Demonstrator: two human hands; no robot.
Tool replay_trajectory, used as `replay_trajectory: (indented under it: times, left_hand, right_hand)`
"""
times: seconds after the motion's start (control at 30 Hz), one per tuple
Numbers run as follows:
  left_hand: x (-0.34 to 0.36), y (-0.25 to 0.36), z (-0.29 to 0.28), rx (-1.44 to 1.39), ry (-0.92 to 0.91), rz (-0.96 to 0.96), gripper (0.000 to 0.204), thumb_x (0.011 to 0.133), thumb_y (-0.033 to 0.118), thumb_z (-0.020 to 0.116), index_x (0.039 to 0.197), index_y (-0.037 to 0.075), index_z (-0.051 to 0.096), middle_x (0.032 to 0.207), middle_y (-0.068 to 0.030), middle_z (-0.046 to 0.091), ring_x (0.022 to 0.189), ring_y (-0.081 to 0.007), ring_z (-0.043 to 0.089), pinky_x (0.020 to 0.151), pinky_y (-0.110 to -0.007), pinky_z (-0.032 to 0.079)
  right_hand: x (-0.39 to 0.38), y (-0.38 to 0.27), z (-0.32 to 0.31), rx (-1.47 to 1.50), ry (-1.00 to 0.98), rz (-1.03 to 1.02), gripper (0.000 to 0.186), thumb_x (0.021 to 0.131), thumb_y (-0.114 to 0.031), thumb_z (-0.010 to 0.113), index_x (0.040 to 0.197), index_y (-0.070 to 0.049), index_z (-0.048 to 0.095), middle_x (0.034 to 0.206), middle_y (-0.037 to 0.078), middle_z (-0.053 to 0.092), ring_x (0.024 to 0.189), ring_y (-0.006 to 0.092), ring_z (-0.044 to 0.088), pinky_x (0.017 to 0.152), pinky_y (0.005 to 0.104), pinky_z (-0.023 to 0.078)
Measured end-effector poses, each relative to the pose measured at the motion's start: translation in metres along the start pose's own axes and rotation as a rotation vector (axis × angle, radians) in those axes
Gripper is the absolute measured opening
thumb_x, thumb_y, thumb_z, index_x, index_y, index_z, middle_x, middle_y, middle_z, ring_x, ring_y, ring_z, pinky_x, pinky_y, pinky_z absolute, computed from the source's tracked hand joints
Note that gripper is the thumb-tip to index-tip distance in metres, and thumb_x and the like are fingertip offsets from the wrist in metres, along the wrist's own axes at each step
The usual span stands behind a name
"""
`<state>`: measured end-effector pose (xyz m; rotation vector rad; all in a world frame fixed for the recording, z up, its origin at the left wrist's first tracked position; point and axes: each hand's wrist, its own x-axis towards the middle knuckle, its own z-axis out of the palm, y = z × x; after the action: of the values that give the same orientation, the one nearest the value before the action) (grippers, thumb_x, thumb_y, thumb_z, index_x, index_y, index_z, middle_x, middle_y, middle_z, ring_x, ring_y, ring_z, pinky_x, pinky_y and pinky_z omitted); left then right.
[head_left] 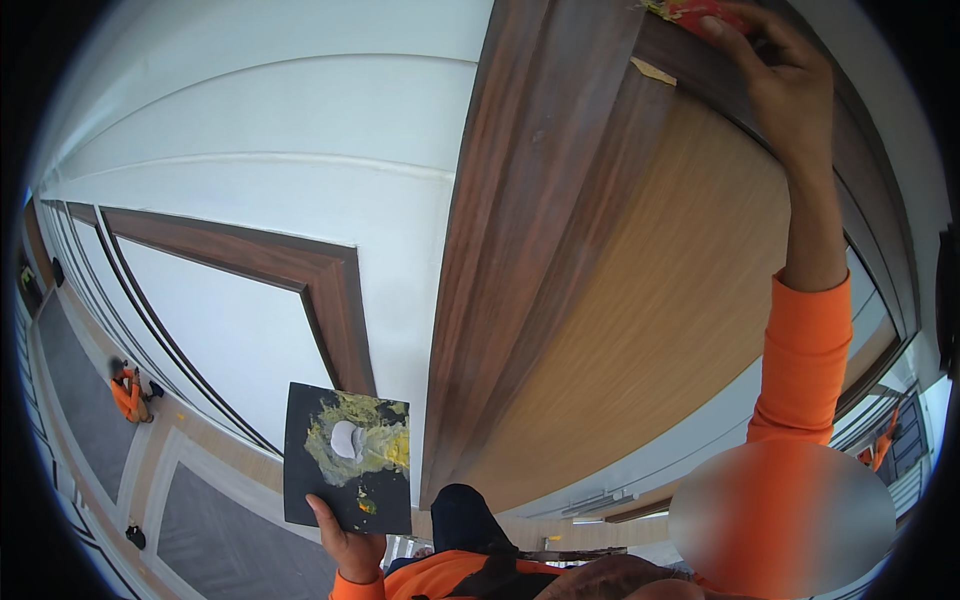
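Observation:
My left hand (350, 545) grips a dark square board (310, 455) at the bottom centre, smeared with yellow and greyish putty around a white blob (347, 441). My right hand (780, 80) is raised at the top right, fingers closed on a red tool (705, 15), likely a scraper, with yellowish putty at its left end. The tool is against the upper corner of a dark wood door frame (530, 220). A pale chipped strip (652, 71) shows just below it, beside the light wood panel (590, 370).
A white wall (250, 110) with another dark wood frame (330, 300) stands left. A worker in orange (130, 398) is far left on the patterned floor (215, 510); another orange figure (882, 445) is far right. A small dark object (136, 537) lies on the floor.

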<state>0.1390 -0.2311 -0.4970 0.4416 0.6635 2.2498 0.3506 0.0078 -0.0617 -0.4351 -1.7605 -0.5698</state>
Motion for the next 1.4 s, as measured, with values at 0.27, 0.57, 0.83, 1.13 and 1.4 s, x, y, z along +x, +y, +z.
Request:
replay_trajectory:
  times: [0.27, 0.57, 0.83, 1.13, 1.4]
  left_hand:
    - [-0.001, -0.001, -0.002, -0.033, 0.026, -0.005, 0.063, 0.107, 0.054, 0.036, 0.151, 0.007, 0.037, 0.139, -0.0106, 0.055, 0.122, -0.0251, 0.059, 0.103, -0.041, 0.049]
    - [-0.005, 0.0, -0.001, -0.04, 0.003, -0.016, 0.062, 0.107, 0.053, 0.037, 0.15, 0.007, 0.038, 0.138, -0.0101, 0.055, 0.121, -0.0244, 0.059, 0.103, -0.04, 0.049]
    - [-0.001, -0.002, -0.002, -0.065, 0.002, -0.011, 0.06, 0.108, 0.051, 0.035, 0.15, 0.007, 0.038, 0.138, -0.0102, 0.055, 0.121, -0.0244, 0.059, 0.103, -0.04, 0.05]
    - [-0.001, 0.0, 0.004, -0.043, -0.023, 0.001, 0.065, 0.106, 0.055, 0.038, 0.15, 0.007, 0.038, 0.138, -0.0107, 0.055, 0.122, -0.025, 0.059, 0.104, -0.04, 0.048]
    - [-0.002, -0.001, 0.006, -0.05, -0.003, 0.011, 0.065, 0.107, 0.054, 0.038, 0.15, 0.007, 0.038, 0.138, -0.0105, 0.056, 0.122, -0.025, 0.059, 0.104, -0.04, 0.048]
  right_hand:
    - [0.001, 0.02, 0.0, 0.039, 0.072, -0.001, 0.013, 0.089, -0.011, 0.076, 0.098, -0.002, 0.075, 0.088, 0.005, 0.074, 0.075, 0.0113, 0.062, 0.071, 0.0279, 0.05]
    - [0.006, 0.04, -0.015, -0.205, 0.027, 0.023, 0.027, 0.088, -0.026, 0.08, 0.11, -0.011, 0.078, 0.091, 0.0, 0.072, 0.075, 0.0066, 0.06, 0.066, 0.0211, 0.045]
    - [0.008, 0.045, -0.015, -0.198, -0.022, -0.069, 0.036, 0.086, -0.037, 0.081, 0.112, -0.012, 0.078, 0.092, -0.001, 0.073, 0.076, 0.006, 0.058, 0.07, 0.0224, 0.046]
    - [0.005, 0.05, -0.013, -0.178, -0.028, -0.096, 0.034, 0.086, -0.037, 0.08, 0.111, -0.013, 0.079, 0.095, 0.0, 0.074, 0.082, 0.0072, 0.062, 0.076, 0.0234, 0.047]
    - [0.002, 0.041, -0.019, -0.219, 0.005, 0.039, 0.03, 0.086, -0.031, 0.081, 0.109, -0.013, 0.079, 0.097, 0.001, 0.075, 0.088, 0.0095, 0.064, 0.081, 0.0251, 0.049]
